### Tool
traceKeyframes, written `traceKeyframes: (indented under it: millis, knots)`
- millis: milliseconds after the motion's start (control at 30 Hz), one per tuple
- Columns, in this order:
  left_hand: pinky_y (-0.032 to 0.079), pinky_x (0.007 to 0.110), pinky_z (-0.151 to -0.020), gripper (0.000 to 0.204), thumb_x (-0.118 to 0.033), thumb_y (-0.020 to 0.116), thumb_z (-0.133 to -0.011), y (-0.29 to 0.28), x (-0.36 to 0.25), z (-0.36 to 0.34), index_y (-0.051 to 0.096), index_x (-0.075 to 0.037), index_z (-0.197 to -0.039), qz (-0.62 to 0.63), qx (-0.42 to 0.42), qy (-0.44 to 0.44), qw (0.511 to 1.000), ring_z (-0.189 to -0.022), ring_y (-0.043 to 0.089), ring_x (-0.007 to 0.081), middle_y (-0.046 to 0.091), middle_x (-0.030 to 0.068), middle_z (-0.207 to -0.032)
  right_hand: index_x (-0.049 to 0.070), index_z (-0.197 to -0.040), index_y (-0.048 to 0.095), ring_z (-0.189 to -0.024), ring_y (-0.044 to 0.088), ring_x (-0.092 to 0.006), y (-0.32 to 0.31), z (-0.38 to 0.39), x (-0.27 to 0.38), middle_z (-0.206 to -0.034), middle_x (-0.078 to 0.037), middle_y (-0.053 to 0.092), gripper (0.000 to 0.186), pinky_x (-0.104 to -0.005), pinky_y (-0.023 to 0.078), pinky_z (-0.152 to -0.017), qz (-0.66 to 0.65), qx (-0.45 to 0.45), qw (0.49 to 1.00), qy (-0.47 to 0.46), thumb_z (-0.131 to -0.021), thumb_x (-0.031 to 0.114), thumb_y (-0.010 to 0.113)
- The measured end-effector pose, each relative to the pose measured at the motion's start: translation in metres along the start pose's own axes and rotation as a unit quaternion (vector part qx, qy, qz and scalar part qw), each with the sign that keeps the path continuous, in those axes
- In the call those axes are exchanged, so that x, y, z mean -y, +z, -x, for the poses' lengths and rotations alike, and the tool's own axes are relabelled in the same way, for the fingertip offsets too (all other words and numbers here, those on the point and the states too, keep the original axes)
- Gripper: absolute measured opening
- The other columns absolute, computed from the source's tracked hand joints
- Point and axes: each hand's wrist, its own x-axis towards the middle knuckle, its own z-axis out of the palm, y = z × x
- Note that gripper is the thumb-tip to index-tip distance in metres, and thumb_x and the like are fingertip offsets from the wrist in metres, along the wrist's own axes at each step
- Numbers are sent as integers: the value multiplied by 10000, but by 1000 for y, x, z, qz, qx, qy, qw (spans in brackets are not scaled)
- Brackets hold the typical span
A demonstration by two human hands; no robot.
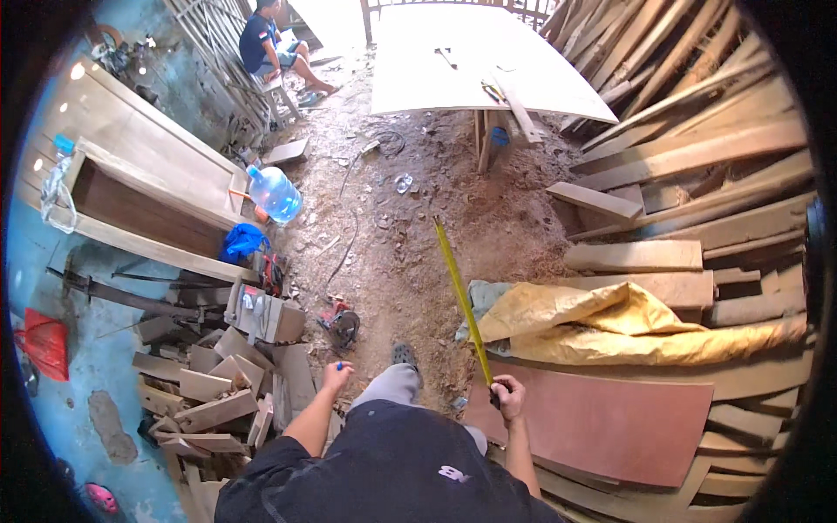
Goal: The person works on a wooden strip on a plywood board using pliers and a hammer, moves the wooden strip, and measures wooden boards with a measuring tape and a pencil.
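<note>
My right hand is closed around the dark case of a tape measure. Its yellow blade sticks out well ahead, leaning a little left, with the free end over the dusty floor. My left hand is closed on a small blue pen-like thing, beside my left thigh; most of it is hidden by the fingers. Below the right hand lies a flat reddish-brown board. Close to the left hand, on the floor, is a red and dark power tool.
A large white sheet on supports stands ahead, with a hammer and wood strip on it. Planks and a yellow tarp line the right. Offcuts and a water jug lie left. A person sits far left.
</note>
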Motion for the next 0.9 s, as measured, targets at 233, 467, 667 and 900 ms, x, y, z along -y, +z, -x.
traceKeyframes:
  millis: [233, 467, 667, 900]
  knots:
    - [516, 245, -642, 142, -74, 707, -830, -105, -74, -98, 842, -99, -865, 127, -66, 80, 986, -689, 657, 60, 765, -17, -792, 8, -1007, 736, -764, 640, -102, 125, -134, 76, -866, -32, 715, 170, -260, 519, -716, 18, 19, 1000, 12, -872, 93, 678]
    - [512, 253, -622, 197, -74, 693, -895, -110, -105, -149, 837, -95, -1028, 140, -100, -58, 983, -682, 637, 52, 783, -18, -897, 6, -996, 737, -752, 634, -88, 200, -247, 133, -829, -21, 712, 160, -254, 516, -716, 69, 74, 995, 7, -883, 95, 667]
    - [529, 268, -678, 226, -48, 677, -927, -95, -134, -236, 833, -113, -1076, 191, -81, -152, 966, -717, 660, 86, 801, 15, -969, 8, -1011, 724, -791, 642, -88, 237, -367, 169, -911, -58, 752, 158, -254, 523, -740, 38, 81, 995, 34, -892, 92, 662]
    - [559, 340, -760, 165, -224, 775, -820, -118, -233, -351, 861, -183, -955, -15, -138, -123, 983, -778, 740, 174, 794, 73, -807, 25, -989, 749, -714, 608, -89, 294, -543, 268, -805, -1, 676, 159, -268, 497, -659, 82, 85, 993, -15, -880, 126, 692]
